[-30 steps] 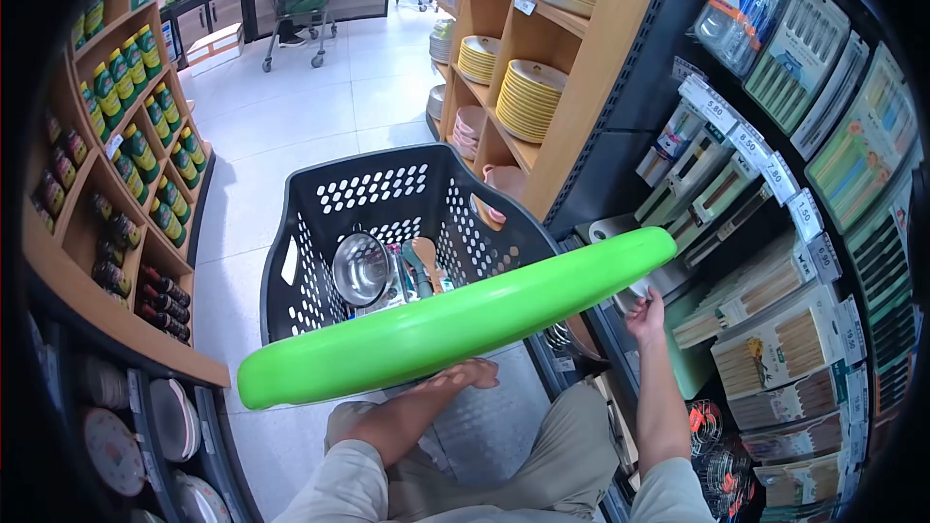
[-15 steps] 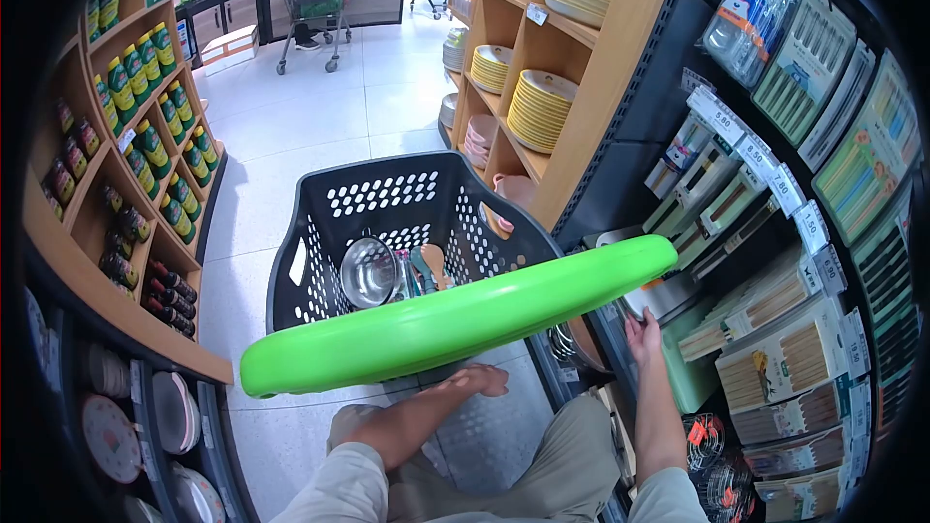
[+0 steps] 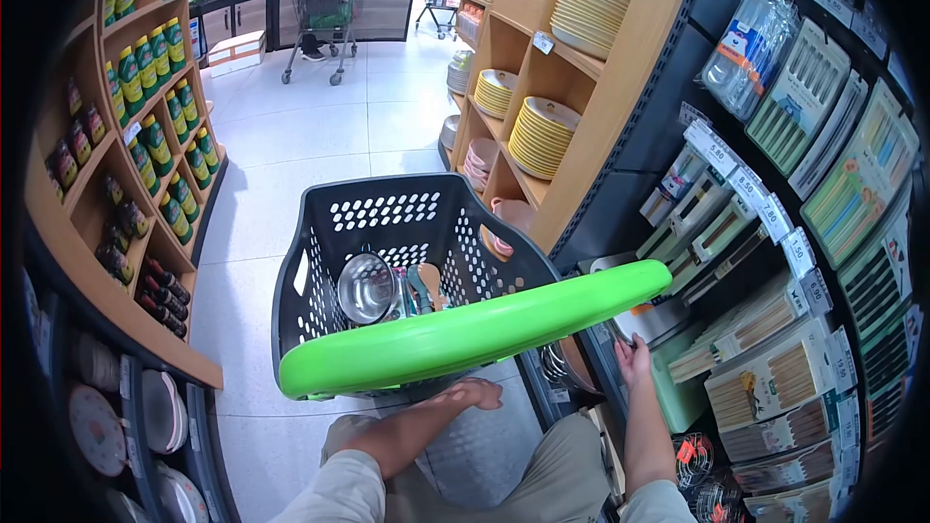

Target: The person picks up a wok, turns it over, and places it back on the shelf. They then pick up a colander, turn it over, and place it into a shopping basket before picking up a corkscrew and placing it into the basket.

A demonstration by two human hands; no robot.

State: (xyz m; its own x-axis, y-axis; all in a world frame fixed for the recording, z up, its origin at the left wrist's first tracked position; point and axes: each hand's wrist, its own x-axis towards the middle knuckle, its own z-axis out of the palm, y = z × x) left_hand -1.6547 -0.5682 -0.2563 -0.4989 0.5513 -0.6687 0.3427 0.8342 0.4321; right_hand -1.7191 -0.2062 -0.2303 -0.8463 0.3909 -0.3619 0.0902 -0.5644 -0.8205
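A black rolling shopping basket (image 3: 378,205) stands before me, its wide bright green handle (image 3: 475,329) crossing in front. Inside lie a shiny metal bowl (image 3: 366,291), a wooden-looking utensil (image 3: 432,283) and a few small packaged items. My left hand (image 3: 475,393) hangs just below the handle over my knee, fingers curled, with nothing visible in them. At the shelf on the right, my right hand (image 3: 635,360) has its fingers and thumb at the edge of a flat, shiny metal piece (image 3: 659,322), partly hidden behind the handle's end.
Packaged chopsticks (image 3: 775,378) and utensils hang and stand on the right shelves. Yellow-edged stacked plates (image 3: 545,140) fill a wooden shelf ahead. Green-and-yellow bottles (image 3: 155,150) line the left shelf. A shopping cart (image 3: 325,15) stands farther off on the tiled floor.
The view has tilted and shifted slightly, so the basket's rim sits lower in the picture. The handle's left end appears farther right. My right hand stays at the metal piece; my left stays curled.
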